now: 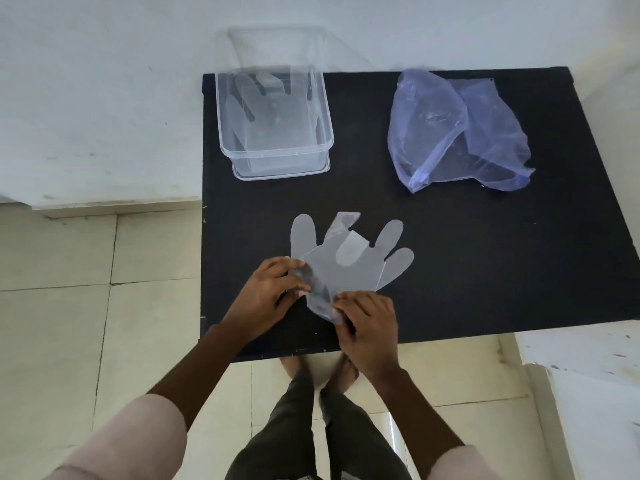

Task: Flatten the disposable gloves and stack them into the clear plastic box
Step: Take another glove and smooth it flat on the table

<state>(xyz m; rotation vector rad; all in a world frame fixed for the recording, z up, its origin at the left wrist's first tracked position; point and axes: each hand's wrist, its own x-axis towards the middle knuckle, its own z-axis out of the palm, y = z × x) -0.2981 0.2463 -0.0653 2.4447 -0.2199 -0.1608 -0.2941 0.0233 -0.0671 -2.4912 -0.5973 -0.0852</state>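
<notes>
The bench [485, 271] is bare across its middle band and along the right side, between the glove [346, 265] near the front edge and the things at the back. At back left stands the box [277, 157], open on top, with gloves lying inside; its walls bar a low sideways approach. At back right lies a crumpled blue bag [450, 133], well apart from the box, with a bare lane between them. Both hands [266, 299] [367, 327] crowd the glove's cuff at the front edge.
</notes>
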